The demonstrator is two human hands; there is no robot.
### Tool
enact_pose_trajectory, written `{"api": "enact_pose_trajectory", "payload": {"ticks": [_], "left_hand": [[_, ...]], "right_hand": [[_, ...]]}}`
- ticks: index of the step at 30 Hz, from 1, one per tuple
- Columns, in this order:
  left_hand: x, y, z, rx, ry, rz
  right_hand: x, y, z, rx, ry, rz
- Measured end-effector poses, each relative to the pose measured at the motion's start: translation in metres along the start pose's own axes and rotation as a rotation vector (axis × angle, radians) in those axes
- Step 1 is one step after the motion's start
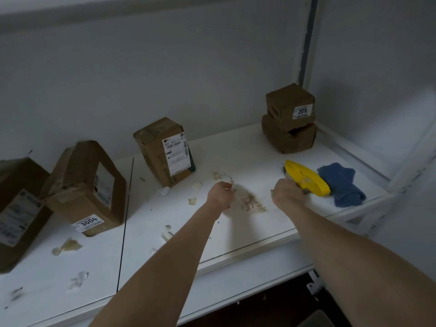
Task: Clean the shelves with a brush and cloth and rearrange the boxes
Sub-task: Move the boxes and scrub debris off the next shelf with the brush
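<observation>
Your right hand is gripping the yellow brush right of centre, fingers curled round it, beside the blue cloth. Your left hand is curling over the debris; whether it's pinching any, I cannot tell.

shelf: smooth white laminate | boxes: matt creased cardboard | brush: glossy yellow plastic | cloth: nubby blue

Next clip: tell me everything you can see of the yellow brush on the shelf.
The yellow brush is a glossy, plastic-looking scrubbing brush with a long, rounded back and dark bristles showing beneath its edges. It lies bristles-down on the white shelf, towards the right end, set diagonally. The right hand grips its near-left side. The blue cloth lies against its right edge.
</observation>
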State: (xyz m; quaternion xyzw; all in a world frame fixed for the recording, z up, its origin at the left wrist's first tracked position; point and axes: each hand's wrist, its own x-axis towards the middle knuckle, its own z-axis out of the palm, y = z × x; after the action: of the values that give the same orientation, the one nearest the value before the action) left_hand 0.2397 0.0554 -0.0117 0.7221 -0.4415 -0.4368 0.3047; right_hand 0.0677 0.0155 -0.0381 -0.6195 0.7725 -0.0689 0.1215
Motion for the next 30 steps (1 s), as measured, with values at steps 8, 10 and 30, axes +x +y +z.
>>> {"api": "enact_pose_trajectory", "payload": {"ticks": [8,10,30], "left_hand": [[0.001,-0.002,-0.002,-0.002,0.017,0.010],[0.000,0.001,-0.002,-0.008,0.020,0.019],[-0.017,0.010,0.009,-0.024,0.009,0.107]], "right_hand": [[0.004,-0.003,-0.005,0.108,-0.153,0.044],[0.007,-0.006,-0.014,0.210,-0.153,0.095],[-0.027,-0.019,-0.039,0.751,-0.231,-0.104]]}}
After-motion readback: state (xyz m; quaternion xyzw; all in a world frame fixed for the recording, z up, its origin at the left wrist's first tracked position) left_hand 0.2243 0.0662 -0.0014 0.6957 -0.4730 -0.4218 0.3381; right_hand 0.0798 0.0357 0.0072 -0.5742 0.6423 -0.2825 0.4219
